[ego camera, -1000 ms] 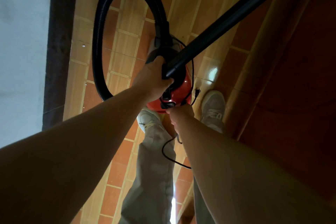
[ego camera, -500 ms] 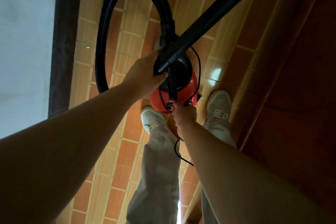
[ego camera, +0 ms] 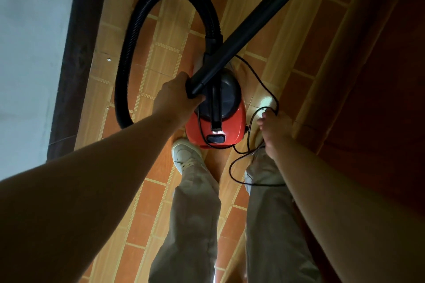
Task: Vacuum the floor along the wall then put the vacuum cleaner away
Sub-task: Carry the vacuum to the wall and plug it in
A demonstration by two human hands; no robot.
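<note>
Two grips: right hand [ego camera: 273, 126] quit the vacuum cleaner [ego camera: 216, 131], now pinches the cord [ego camera: 232, 167]; left hand [ego camera: 177, 96] clasps wand [ego camera: 253, 18]; I judge stowing begun.

Floor [ego camera: 161, 37]: brick-pattern tiles, orange alternating with tan, pale grout, running 6 to 12 o'clock. Wall [ego camera: 30, 53] at 9 to 11 o'clock: pale grey, plain. Dark skirting [ego camera: 78, 64] along its foot. At 1 to 4 o'clock: reddish-brown wooden panel [ego camera: 379, 99], in shadow. Bright glare patch [ego camera: 265, 102] on one tile near centre. Overall light dim.
</note>
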